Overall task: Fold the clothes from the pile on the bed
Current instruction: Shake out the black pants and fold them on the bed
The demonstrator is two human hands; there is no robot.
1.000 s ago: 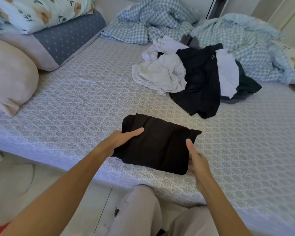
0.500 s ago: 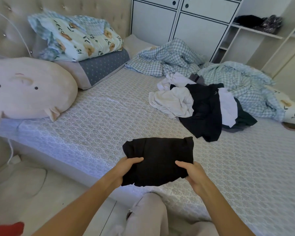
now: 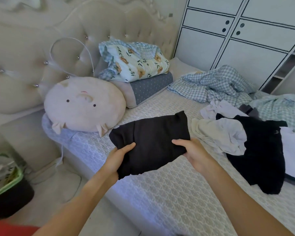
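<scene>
**Black garment, folded, held above the bed's edge**

Black fabric fills the middle of your view: you hold the folded black garment [image 3: 150, 142] between both hands, lifted clear of the patterned mattress [image 3: 177, 189]. Your left hand [image 3: 117, 158] grips its near left corner, thumb lying across the top of the cloth. Your right hand [image 3: 193, 153] clamps the right end, thumb on top and fingers hidden beneath. The two hands stand apart, one at each end of the bundle. To your right, the unfolded pile of clothes [image 3: 242, 143], white and black pieces tangled together, lies on the mattress. A round pig-faced cushion [image 3: 84, 104] sits at the head of the bed beside a grey dotted pillow [image 3: 148, 90] topped with a floral quilt [image 3: 134, 63]. Checked bedding [image 3: 211, 85] is rumpled near the white wardrobe [image 3: 237, 36].
</scene>
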